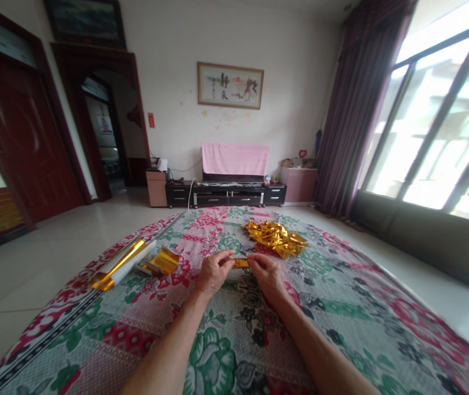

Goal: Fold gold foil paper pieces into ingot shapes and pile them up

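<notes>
A narrow strip of gold foil (241,263) is stretched level between my two hands, just above the patterned cloth. My left hand (217,270) pinches its left end with thumb and fingers. At the other end my right hand (268,273) is closed on it in the same way. Beyond my right hand lies a crumpled heap of gold foil (278,238). To the left a roll of gold foil (123,263) rests slantwise on the cloth, its pale side partly showing. Between the roll and my left hand sits a smaller curled piece of gold foil (161,262).
The flowered cloth (213,356) covers a broad rounded surface under my arms. Past its far edge stand a low black cabinet (228,195) and a pink cloth (235,159) draped over something. A purple curtain (345,109) and large windows are on the right, dark red doors on the left.
</notes>
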Action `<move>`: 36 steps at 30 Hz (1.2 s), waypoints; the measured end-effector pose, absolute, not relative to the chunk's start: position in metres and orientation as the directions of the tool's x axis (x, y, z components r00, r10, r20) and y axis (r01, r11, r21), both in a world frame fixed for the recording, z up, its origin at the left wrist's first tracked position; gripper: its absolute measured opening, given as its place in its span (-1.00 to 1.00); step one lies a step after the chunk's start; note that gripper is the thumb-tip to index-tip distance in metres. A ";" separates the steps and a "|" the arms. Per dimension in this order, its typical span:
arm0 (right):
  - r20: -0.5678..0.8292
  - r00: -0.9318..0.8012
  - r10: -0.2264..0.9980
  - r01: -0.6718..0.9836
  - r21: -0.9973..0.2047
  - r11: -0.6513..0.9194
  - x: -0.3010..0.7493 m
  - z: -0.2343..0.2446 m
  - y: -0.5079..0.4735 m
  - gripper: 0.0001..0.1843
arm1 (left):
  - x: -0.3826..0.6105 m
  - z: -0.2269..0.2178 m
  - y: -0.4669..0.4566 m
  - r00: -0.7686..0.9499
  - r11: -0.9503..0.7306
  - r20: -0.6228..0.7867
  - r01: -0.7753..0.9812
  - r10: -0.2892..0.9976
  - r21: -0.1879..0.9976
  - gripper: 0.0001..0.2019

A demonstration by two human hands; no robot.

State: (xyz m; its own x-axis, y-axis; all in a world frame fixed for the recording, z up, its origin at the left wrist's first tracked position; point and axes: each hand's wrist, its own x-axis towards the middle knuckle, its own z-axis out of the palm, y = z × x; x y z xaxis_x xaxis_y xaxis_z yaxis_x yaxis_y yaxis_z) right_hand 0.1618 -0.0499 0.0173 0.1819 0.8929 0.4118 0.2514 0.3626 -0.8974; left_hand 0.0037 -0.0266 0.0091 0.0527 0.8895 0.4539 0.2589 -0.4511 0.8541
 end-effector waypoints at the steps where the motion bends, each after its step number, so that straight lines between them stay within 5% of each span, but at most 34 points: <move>1: 0.420 0.184 0.889 0.257 -0.893 0.369 0.162 0.016 -0.049 -0.73 | 0.004 0.009 -0.027 0.050 -0.453 0.456 0.262 0.888 0.852 -0.71; 11: 0.444 0.164 0.881 0.447 -0.829 0.335 0.167 0.009 -0.043 -0.71 | 0.002 0.005 -0.023 0.083 -0.456 0.458 0.348 0.885 0.819 -0.68; 21: 0.395 0.113 0.912 0.770 -0.615 0.172 0.162 0.013 -0.042 -0.75 | 0.009 0.008 -0.023 0.063 -0.321 0.380 0.669 0.923 0.670 -0.69; 36: 0.447 0.089 0.890 0.882 -0.450 0.137 0.160 0.008 -0.040 -0.76 | 0.011 0.004 -0.024 0.163 -0.406 0.468 0.776 0.868 0.483 -0.73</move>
State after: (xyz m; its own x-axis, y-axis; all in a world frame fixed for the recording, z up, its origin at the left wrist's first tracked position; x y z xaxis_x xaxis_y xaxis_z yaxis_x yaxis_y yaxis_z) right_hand 0.1597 -0.0402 0.0080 0.0892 0.8901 0.4469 0.8825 0.1374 -0.4498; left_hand 0.0113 -0.0237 0.0038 0.1630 0.8683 0.4685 0.7755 -0.4063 0.4832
